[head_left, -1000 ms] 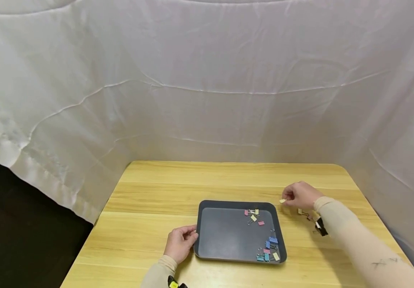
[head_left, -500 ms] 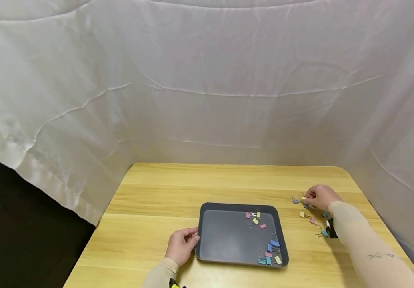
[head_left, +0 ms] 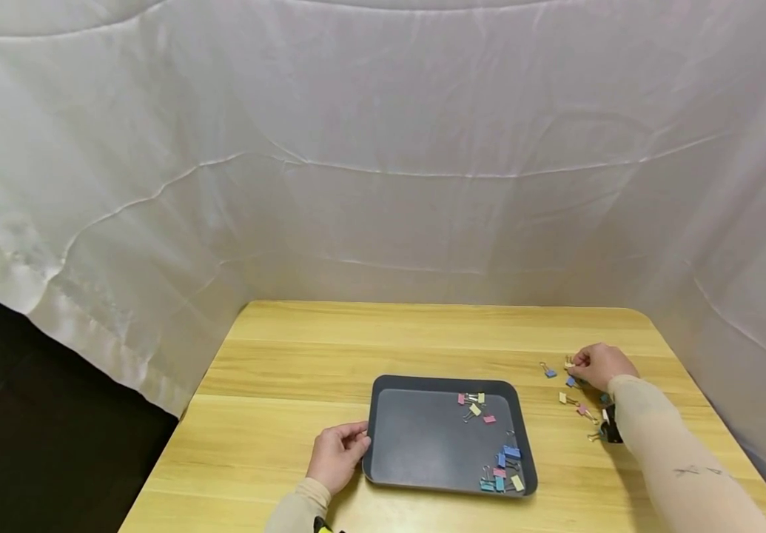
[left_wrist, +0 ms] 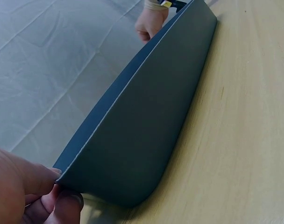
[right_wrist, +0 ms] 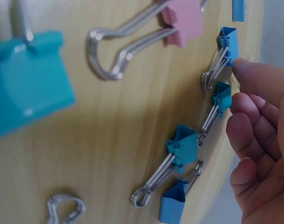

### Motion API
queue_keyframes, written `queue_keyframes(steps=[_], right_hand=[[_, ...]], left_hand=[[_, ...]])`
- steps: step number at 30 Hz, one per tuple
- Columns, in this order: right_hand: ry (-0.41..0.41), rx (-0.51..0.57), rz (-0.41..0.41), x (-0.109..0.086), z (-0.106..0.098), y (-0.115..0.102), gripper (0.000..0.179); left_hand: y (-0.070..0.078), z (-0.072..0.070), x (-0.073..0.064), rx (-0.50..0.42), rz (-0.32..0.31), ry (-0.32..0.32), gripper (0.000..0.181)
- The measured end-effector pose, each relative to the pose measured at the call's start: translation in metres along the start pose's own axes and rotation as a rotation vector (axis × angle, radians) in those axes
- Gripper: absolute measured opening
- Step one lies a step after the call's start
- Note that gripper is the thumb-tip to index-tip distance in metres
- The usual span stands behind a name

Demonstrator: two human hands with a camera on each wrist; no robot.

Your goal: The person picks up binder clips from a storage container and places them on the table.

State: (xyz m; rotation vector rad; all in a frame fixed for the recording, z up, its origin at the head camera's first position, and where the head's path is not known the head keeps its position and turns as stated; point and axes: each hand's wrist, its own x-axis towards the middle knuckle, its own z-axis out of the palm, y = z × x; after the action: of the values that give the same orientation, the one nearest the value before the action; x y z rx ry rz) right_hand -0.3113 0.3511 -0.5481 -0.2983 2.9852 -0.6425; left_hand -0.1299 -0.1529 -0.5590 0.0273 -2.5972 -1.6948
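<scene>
My left hand (head_left: 337,455) pinches the left rim of a dark grey tray (head_left: 422,381), thumb inside and fingers outside, as the left wrist view shows close up. My right hand (head_left: 602,366) is at the far right of the table, its thumb and forefinger pinching a small yellow binder clip (head_left: 569,363). Blue binder clips (head_left: 551,374) lie just left of and below those fingertips. In the right wrist view the thumb (right_wrist: 259,81) mostly covers the yellow clip, and teal clips (right_wrist: 183,145) lie close by the curled fingers.
Binder clips in pink, yellow, blue and teal sit along the tray's right side, among them a blue clip (head_left: 512,451) and a yellow clip (head_left: 475,409). More lie under the right wrist, including a pink clip (head_left: 582,409). A pale curtain (head_left: 383,222) surrounds the wooden table (head_left: 329,348).
My right hand has moved right, away from the tray's upper right corner, bringing the yellow binder clip to the other clips on the table. My left hand stays on the tray rim.
</scene>
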Motion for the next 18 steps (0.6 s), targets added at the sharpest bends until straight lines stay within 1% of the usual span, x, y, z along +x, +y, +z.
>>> queue_keyframes(steps=[5, 9, 14, 18], right_hand=[[0.001, 0.013, 0.018, -0.004, 0.001, 0.0, 0.015], [0.048, 0.021, 0.006, -0.01, -0.003, -0.002, 0.017], [0.108, 0.052, 0.0, -0.021, -0.009, -0.009, 0.027], [0.144, 0.107, 0.028, -0.031, -0.015, -0.019, 0.037]], left_hand=[[0.0, 0.0, 0.0, -0.011, 0.0, -0.012, 0.021], [0.001, 0.0, -0.002, -0.019, 0.003, -0.014, 0.021], [0.001, 0.0, -0.004, -0.017, 0.01, -0.008, 0.021], [0.0, -0.002, -0.005, -0.017, 0.016, 0.0, 0.021]])
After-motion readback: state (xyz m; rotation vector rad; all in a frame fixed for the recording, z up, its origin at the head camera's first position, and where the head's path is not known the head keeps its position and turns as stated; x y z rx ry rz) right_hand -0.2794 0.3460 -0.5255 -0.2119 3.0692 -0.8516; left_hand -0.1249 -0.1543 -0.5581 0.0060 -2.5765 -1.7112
